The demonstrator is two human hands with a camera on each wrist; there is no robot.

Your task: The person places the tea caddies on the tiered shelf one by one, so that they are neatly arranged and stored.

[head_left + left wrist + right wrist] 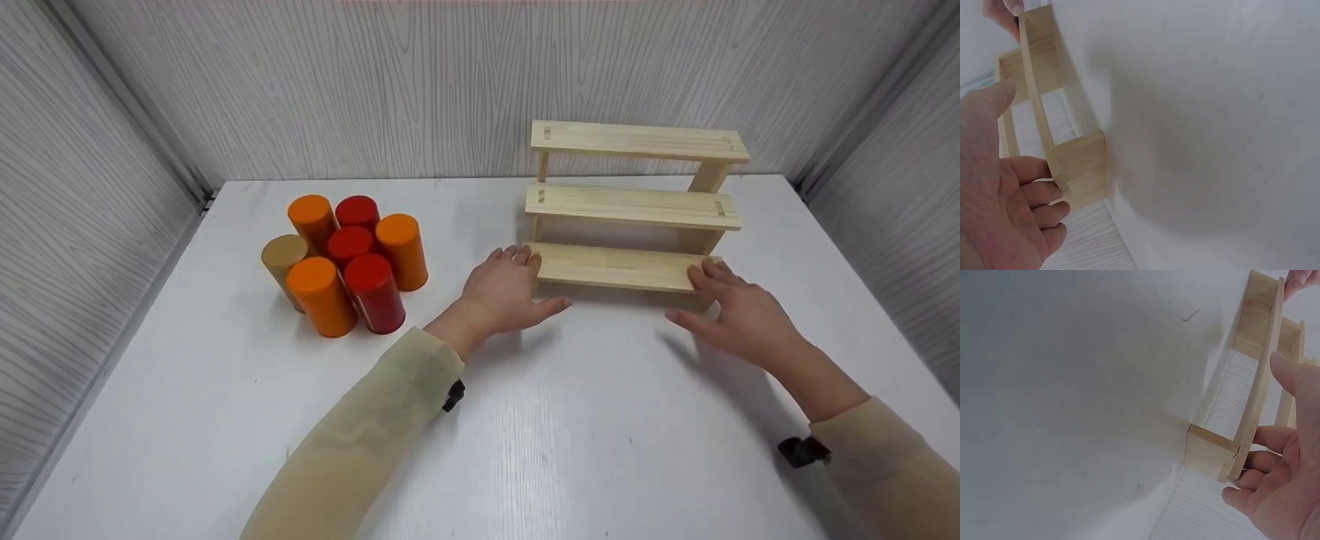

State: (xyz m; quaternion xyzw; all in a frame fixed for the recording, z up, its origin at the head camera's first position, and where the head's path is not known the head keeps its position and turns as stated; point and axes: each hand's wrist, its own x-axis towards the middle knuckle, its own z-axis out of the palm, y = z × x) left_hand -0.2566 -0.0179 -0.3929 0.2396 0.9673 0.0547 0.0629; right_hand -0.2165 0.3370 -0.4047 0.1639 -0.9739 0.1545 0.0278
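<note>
A light wooden three-step shelf (615, 267) stands at the back right of the white table. My left hand (501, 294) touches the left end of its lowest board with the fingertips, the thumb held apart in front. At the board's right end, my right hand (744, 319) rests its fingers, with its thumb also spread away. In the left wrist view, the loosely bent fingers of the left hand (1010, 214) lie against the board's end (1061, 179). The right wrist view has the right hand (1289, 478) touching the opposite end of the board (1235, 464) likewise.
Several upright cylindrical cans stand grouped left of the shelf: orange (322, 296), red (375, 292) and a tan one (285, 259). Wood-grain panels (375, 90) enclose the white table (525, 450) at the back and sides.
</note>
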